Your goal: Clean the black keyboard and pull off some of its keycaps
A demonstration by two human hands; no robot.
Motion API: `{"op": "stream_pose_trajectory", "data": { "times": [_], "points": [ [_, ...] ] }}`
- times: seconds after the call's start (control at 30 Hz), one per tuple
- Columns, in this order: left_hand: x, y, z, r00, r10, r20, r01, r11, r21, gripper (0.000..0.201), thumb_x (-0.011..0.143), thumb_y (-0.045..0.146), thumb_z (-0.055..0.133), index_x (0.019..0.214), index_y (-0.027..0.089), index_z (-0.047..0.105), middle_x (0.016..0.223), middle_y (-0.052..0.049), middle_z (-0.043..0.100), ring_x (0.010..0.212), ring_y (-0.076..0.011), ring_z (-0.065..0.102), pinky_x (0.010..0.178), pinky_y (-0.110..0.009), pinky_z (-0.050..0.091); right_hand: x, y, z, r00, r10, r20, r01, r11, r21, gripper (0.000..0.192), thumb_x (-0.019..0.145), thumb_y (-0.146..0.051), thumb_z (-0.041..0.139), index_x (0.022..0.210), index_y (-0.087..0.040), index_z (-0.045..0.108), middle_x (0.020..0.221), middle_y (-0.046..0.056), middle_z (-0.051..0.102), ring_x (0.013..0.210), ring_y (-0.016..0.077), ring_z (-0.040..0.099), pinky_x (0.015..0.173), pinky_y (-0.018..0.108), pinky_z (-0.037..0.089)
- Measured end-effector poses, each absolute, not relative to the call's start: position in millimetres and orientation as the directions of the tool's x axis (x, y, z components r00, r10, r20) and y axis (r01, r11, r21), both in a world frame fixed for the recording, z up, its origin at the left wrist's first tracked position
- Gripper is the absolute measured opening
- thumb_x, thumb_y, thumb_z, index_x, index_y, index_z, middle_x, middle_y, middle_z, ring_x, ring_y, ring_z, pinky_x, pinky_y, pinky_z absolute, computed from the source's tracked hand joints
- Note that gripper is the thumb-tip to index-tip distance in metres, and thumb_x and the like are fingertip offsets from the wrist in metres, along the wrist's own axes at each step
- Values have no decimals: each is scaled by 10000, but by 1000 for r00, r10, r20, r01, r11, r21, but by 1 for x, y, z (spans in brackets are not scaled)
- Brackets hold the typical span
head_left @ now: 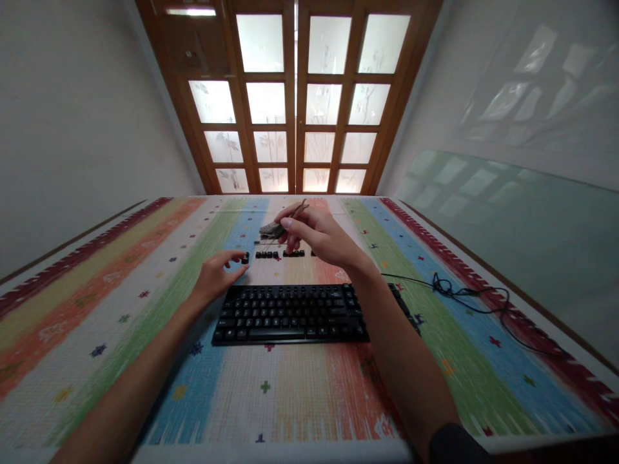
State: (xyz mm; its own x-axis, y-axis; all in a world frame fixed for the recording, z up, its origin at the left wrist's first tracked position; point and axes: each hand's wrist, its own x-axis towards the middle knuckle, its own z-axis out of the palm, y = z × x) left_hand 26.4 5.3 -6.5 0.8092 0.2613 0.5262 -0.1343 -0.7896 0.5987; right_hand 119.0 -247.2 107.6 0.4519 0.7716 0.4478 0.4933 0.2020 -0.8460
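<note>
A black keyboard (290, 314) lies in the middle of a table covered by a striped cloth (145, 303). Beyond it, loose black keycaps (267, 254) sit in a short row. My left hand (217, 274) reaches past the keyboard's far left corner and pinches one small black keycap (245, 258) between thumb and forefinger. My right hand (316, 235) hovers above the keycap row, gripping a small grey tool with thin wire prongs (278, 227); its forearm crosses over the keyboard's right end.
The keyboard's black cable (464, 299) trails in loops over the cloth toward the right edge. A wooden door with frosted panes (294, 96) stands behind the table. A glass panel (522, 238) leans along the right wall.
</note>
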Motion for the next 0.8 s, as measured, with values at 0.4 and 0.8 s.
{"op": "stream_pose_trajectory", "data": {
  "times": [0.4, 0.8],
  "points": [
    [71, 23, -17, 927, -220, 305, -286, -940, 189, 129, 790, 248, 650, 866, 220, 751, 926, -92, 728, 948, -280, 600, 863, -415, 475, 121, -257, 116, 480, 756, 445, 529, 155, -834, 277, 974, -407, 534, 1066, -152, 591, 813, 27, 652, 676, 108, 603, 621, 256, 494],
    [78, 47, -34, 925, -167, 342, -232, -959, 160, 161, 820, 285, 630, 915, 241, 753, 1205, -100, 650, 1110, -312, 535, 965, -496, 428, 130, -257, 119, 501, 729, 466, 540, 158, -827, 301, 954, -454, 560, 1022, -166, 608, 833, 40, 656, 686, 121, 609, 623, 267, 512]
  ]
}}
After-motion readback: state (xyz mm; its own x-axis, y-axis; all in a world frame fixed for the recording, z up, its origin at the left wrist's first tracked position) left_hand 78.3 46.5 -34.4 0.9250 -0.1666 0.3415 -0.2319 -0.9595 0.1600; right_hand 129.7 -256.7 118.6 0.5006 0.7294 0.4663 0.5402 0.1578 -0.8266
